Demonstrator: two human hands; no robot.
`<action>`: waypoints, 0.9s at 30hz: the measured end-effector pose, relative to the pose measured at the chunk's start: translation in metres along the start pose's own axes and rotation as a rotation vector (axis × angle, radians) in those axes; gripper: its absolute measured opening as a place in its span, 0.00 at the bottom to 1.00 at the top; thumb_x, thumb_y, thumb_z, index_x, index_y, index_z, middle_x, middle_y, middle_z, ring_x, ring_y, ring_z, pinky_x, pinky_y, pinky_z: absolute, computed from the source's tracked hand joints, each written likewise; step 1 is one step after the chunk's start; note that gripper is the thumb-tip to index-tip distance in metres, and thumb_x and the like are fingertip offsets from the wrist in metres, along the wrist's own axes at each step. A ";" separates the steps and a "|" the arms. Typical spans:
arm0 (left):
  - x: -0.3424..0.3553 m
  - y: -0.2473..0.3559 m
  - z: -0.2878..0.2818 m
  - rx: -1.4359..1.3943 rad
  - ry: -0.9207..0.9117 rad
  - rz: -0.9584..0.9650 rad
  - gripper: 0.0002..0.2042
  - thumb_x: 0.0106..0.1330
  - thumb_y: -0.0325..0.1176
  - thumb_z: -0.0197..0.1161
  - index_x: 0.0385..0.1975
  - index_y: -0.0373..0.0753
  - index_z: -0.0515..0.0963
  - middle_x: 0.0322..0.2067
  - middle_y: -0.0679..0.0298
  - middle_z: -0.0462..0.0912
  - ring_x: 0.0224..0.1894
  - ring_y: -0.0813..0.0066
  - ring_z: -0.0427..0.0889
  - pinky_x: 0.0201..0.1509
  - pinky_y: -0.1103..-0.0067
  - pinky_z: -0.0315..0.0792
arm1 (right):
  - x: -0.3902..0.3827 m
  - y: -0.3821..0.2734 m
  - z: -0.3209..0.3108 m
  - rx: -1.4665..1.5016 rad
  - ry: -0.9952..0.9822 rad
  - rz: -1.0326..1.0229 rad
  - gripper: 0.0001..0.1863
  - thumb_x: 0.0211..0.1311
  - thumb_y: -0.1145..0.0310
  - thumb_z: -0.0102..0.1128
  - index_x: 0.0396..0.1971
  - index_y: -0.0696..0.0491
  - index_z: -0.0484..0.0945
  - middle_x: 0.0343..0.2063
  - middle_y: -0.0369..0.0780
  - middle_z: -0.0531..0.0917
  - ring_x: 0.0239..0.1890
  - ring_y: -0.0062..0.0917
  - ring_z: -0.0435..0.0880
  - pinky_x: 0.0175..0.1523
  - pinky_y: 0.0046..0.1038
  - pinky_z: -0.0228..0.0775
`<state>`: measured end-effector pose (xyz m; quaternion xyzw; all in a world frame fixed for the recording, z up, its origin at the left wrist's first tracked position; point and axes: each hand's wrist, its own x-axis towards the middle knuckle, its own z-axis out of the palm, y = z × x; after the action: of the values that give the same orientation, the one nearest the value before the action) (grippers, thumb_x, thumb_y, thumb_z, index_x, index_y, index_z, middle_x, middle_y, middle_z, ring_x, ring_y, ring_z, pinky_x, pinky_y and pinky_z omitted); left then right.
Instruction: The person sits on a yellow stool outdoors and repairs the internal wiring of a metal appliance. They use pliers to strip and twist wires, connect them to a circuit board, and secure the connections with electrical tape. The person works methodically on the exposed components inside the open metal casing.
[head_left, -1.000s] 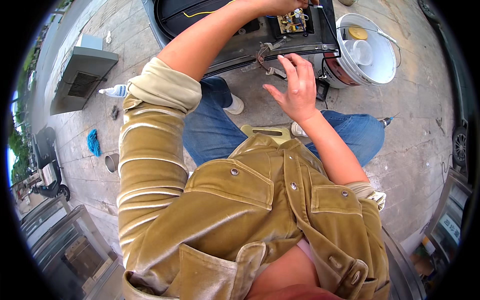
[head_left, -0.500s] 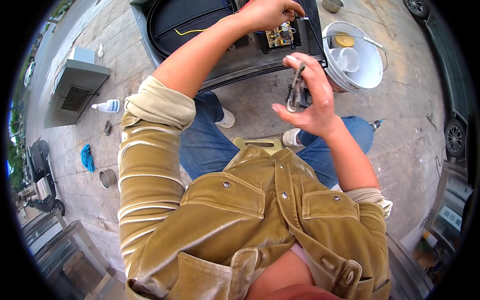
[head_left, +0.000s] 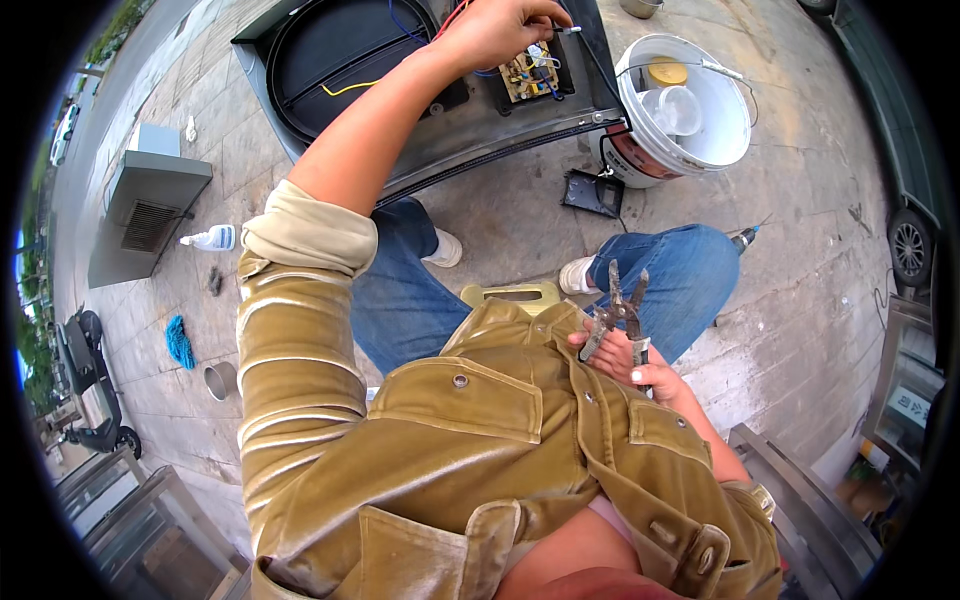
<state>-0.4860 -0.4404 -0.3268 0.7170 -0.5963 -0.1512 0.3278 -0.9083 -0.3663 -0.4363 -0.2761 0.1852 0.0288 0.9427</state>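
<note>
My left hand (head_left: 498, 32) is at the top, fingers pinched at a small white connector (head_left: 572, 31) on a black cable, over the open dark appliance panel (head_left: 350, 70). Just below it lies an exposed circuit board (head_left: 525, 72) with coloured wires. My right hand (head_left: 655, 378) is low against my jacket and right thigh, closed on metal pliers (head_left: 628, 310) whose jaws point upward, spread apart.
A white bucket (head_left: 735, 120) with tubs stands right of the panel, near a small black frame (head_left: 592, 192). Leftward are a grey metal unit (head_left: 145, 215), squeeze bottle (head_left: 213, 237), blue cloth (head_left: 179, 342), metal cup (head_left: 220, 380) and scooter (head_left: 90, 380). A car (head_left: 905, 240) is at far right.
My right hand has picked up the pliers from beside the panel and drawn them down toward my body. My left hand stays at the connector; the view has shifted slightly.
</note>
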 end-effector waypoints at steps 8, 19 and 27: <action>-0.002 -0.010 0.025 0.039 0.135 0.102 0.11 0.65 0.31 0.61 0.46 0.45 0.81 0.33 0.63 0.86 0.36 0.77 0.84 0.41 0.80 0.76 | 0.099 -0.151 0.032 -0.529 0.223 -0.479 0.23 0.63 0.65 0.59 0.53 0.62 0.70 0.42 0.41 0.79 0.47 0.27 0.78 0.54 0.30 0.70; -0.009 -0.011 0.048 0.048 0.293 0.169 0.09 0.62 0.29 0.59 0.41 0.41 0.83 0.35 0.59 0.84 0.36 0.64 0.84 0.40 0.74 0.76 | 0.212 -0.221 0.016 -0.492 0.365 -0.165 0.17 0.65 0.64 0.51 0.46 0.62 0.74 0.36 0.43 0.79 0.39 0.29 0.79 0.50 0.33 0.73; -0.012 -0.009 0.053 0.163 0.272 0.207 0.11 0.62 0.33 0.56 0.39 0.42 0.83 0.34 0.58 0.83 0.38 0.58 0.82 0.43 0.69 0.76 | 0.217 -0.216 0.021 -0.584 0.396 -0.207 0.14 0.63 0.63 0.55 0.41 0.58 0.77 0.31 0.38 0.81 0.34 0.26 0.81 0.45 0.28 0.76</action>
<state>-0.5145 -0.4433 -0.3737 0.6898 -0.6274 0.0306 0.3600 -0.6656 -0.5487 -0.3891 -0.5511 0.3189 -0.0692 0.7680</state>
